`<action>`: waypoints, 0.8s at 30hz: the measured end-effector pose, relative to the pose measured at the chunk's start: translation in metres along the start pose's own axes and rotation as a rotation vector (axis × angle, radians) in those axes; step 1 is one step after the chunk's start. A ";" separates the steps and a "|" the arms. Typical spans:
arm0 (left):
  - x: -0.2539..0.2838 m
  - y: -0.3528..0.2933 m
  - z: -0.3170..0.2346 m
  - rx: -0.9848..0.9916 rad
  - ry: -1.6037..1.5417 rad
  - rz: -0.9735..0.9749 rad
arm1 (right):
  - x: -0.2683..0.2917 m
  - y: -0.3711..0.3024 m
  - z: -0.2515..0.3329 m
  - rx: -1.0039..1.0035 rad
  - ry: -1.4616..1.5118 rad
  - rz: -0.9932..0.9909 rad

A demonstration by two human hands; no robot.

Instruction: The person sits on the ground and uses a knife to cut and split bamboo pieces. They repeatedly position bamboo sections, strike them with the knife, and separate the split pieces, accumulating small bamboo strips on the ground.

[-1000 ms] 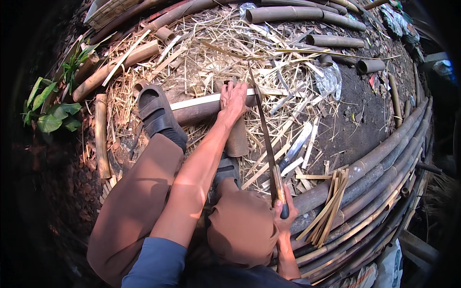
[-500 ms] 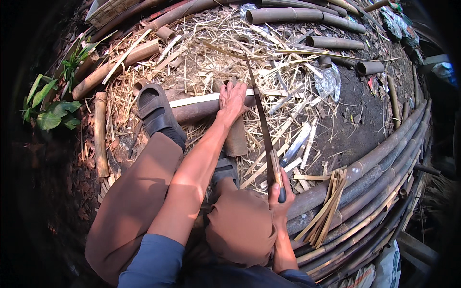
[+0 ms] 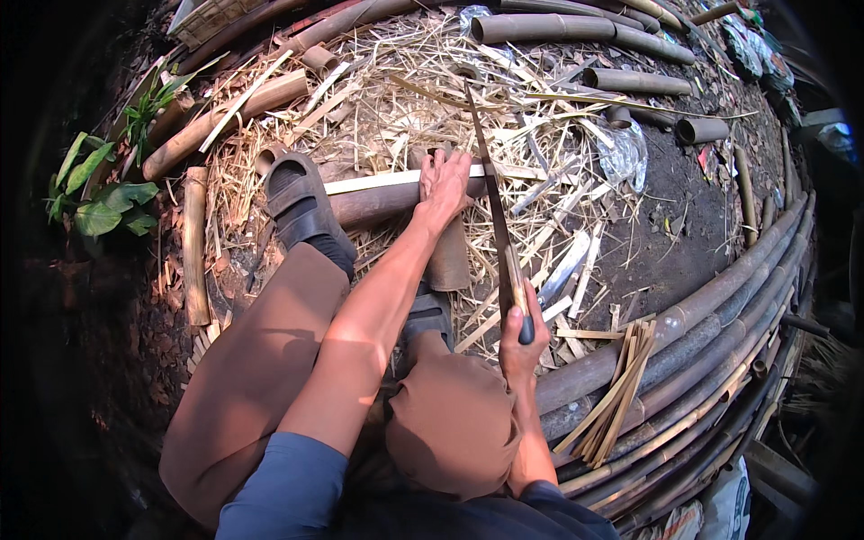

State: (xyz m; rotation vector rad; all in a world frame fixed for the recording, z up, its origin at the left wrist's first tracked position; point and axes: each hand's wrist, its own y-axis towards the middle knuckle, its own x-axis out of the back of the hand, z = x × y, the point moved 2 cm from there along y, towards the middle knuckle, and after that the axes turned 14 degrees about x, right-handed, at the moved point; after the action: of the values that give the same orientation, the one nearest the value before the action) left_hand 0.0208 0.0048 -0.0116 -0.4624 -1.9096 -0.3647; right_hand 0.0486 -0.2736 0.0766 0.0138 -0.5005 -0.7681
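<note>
My right hand [image 3: 526,344] is closed round the handle of a handsaw [image 3: 498,216]. Its long dark blade points away from me and crosses the right end of a split bamboo piece [image 3: 376,205], which shows a pale cut edge along its top. Just left of the blade, my left hand [image 3: 443,189] grips that bamboo from above, fingers bent over its far side. Beneath it, a short bamboo section [image 3: 448,259] lies crosswise like a rest. My left foot, in a dark sandal [image 3: 301,202], is at the split piece's left end; the other sandal [image 3: 427,313] is near the short section.
Pale bamboo shavings [image 3: 387,99] cover the ground. A knife blade [image 3: 565,268] lies right of the saw. A bundle of thin strips [image 3: 621,391] rests on long bamboo poles [image 3: 684,315] at the right. More bamboo tubes [image 3: 544,30] lie at the back; a leafy plant [image 3: 103,202] grows at left.
My right hand has pushed the saw forward, away from me, across the bamboo. My left hand keeps its hold on the piece. The whole view has shifted slightly.
</note>
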 end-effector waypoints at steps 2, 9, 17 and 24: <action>-0.003 0.003 -0.003 -0.003 0.011 0.000 | -0.043 0.086 0.017 0.076 -0.001 -0.017; 0.004 0.000 0.005 0.010 0.051 0.069 | 0.054 -0.057 0.038 0.085 -0.040 0.086; -0.008 -0.001 -0.003 -0.024 -0.010 -0.036 | -0.051 0.089 0.003 0.075 0.002 -0.069; 0.003 -0.012 -0.002 -0.007 0.017 0.049 | 0.080 -0.078 0.057 0.085 -0.078 0.104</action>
State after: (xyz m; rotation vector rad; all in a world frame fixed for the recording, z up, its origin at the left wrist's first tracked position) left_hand 0.0155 -0.0061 -0.0086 -0.5089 -1.8774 -0.3423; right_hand 0.0214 -0.3741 0.1464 0.0365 -0.6035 -0.6470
